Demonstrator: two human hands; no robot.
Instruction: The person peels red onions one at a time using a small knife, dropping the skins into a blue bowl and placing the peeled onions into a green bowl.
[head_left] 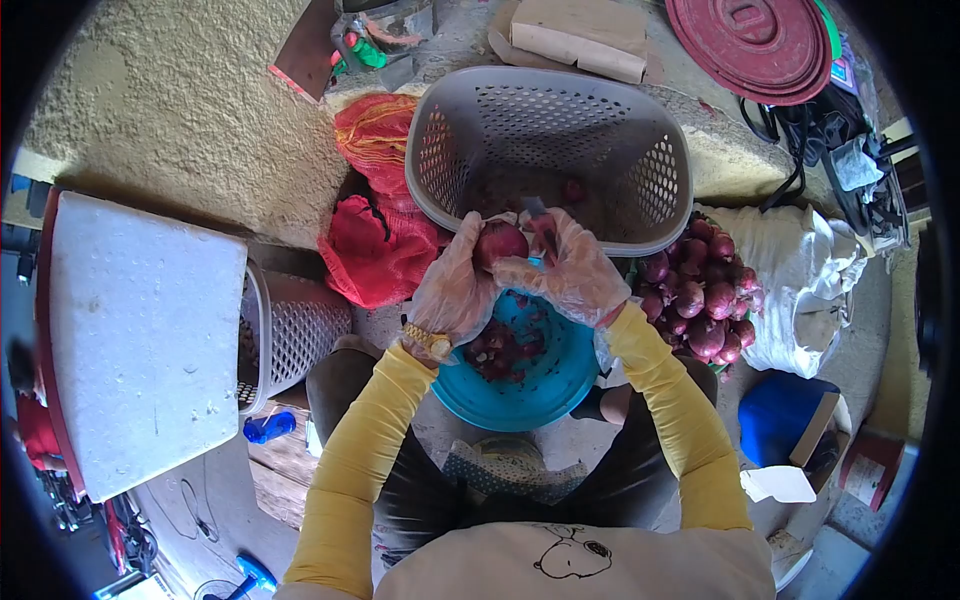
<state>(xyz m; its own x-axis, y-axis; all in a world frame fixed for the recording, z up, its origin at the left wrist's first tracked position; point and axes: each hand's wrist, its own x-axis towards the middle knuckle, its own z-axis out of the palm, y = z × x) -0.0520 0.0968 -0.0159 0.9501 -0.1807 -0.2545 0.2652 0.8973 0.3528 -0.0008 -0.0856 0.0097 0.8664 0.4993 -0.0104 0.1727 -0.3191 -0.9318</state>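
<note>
Both my hands, left [455,285] and right [570,270], are covered in thin, crinkly clear plastic gloves, and the red onion [499,242] I grip between them has a smooth, faintly glossy papery skin. Below them the blue bowl [545,385] is smooth plastic, and at twelve o'clock the grey basket [600,130] is matt perforated plastic, with red net sacks [375,240] of coarse mesh at ten o'clock. My yellow sleeves [355,470] are soft matt cloth, the white slab [140,330] at nine o'clock looks like grainy foam, and the floor [190,120] is rough concrete.
</note>
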